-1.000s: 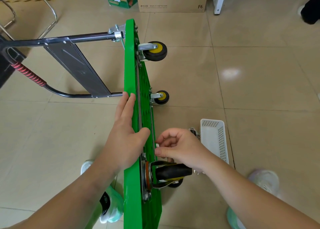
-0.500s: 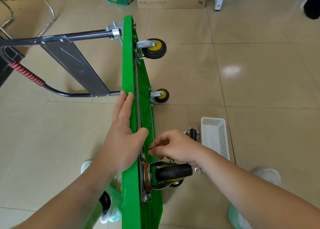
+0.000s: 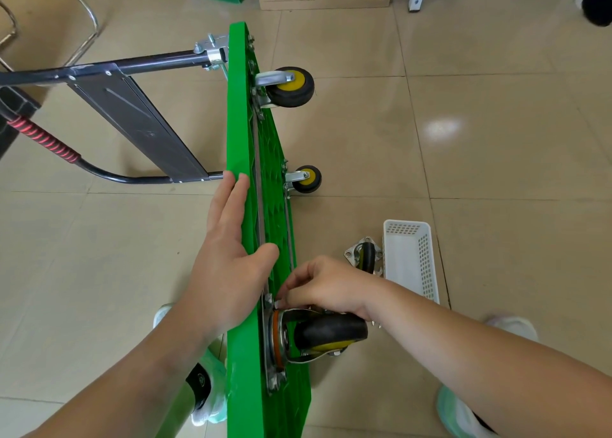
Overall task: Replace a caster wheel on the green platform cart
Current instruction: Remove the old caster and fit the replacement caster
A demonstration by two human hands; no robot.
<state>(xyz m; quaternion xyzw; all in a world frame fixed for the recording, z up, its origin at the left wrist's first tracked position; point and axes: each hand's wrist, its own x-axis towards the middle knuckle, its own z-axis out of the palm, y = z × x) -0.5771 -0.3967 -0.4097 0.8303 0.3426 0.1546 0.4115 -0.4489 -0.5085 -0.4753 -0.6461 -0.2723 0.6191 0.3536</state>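
The green platform cart (image 3: 238, 106) stands tipped up on one long edge on the tiled floor (image 3: 463, 172), its ribbed underside facing right and its black handle (image 3: 99, 70) lying out to the left. The left hand (image 3: 228, 272) lies flat against the deck side near the cart's upper edge, fingers straight and close together, thumb hooked over that edge onto the underside. The right hand (image 3: 328, 288) sits at the near end of the underside, fingers curled tight and pinching a small pale piece (image 3: 277, 304) against the top corner of the mounting plate (image 3: 270, 371); whether it is a nut or a bolt I cannot tell. Just below that hand the near caster (image 3: 328, 333), black with a yellow hub, sticks out from the plate. Two more casters (image 3: 291, 86) (image 3: 306, 179) sit at the far end. A loose caster (image 3: 364, 255) lies on the floor, touching the left side of a white basket (image 3: 410, 259)
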